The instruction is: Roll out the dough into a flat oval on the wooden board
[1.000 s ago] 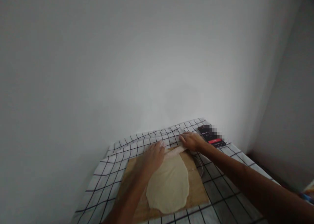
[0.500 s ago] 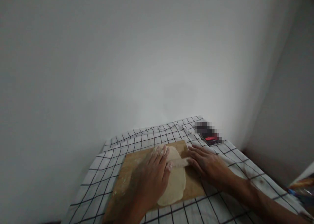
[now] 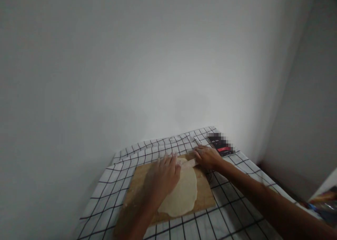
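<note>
A sheet of pale, flattened dough lies on a wooden board. Across its far part rests a light rolling pin, only its middle showing between my hands. My left hand bends over the pin's left end, with flour on the fingertips. The other end is under my right hand, its fingers curled over the pin near the board's far right corner. Both ends of the pin are hidden by the hands.
The board lies on a white tablecloth with black grid lines. A phone, partly pixelated, lies at the far right. A pale wall rises behind the table. Blurred objects stand at the right edge.
Both hands and the rolling pin have moved away from me toward the far edge of the dough. My fingers are more curled over the pin. The view has shifted slightly.
</note>
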Demonstrator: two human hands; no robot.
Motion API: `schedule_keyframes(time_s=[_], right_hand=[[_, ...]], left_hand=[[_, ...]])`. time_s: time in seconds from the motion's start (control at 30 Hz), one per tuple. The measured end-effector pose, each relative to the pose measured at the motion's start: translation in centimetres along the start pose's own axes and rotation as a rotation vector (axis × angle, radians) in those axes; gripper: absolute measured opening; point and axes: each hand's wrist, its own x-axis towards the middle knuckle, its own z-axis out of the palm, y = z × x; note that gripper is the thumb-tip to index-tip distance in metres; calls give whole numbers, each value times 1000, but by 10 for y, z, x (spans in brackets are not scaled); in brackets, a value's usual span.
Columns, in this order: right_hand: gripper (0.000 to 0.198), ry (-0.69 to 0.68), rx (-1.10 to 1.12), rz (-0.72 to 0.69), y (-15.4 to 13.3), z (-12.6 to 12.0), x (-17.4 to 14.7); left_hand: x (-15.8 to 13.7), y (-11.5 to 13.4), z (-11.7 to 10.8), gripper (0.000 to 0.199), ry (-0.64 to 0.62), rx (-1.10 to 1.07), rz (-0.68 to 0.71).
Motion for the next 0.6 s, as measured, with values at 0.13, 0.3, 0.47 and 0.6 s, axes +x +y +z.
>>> schedule_keyframes(time_s=[0.13,0.3,0.47,0.6], right_hand=[[36,114,78,4,-22,-3,-58],[37,169,127,30,-16,1,-56],[38,20,53,123,8,5,13],[34,7,42,113,10,2,26]], left_hand=[[-29,15,-21,48,46,-42,67],[-21,16,-15,48,48,-57,54],[18,-3,11,37,14,2,-35],[25,-8,9,33,6,8,-15]])
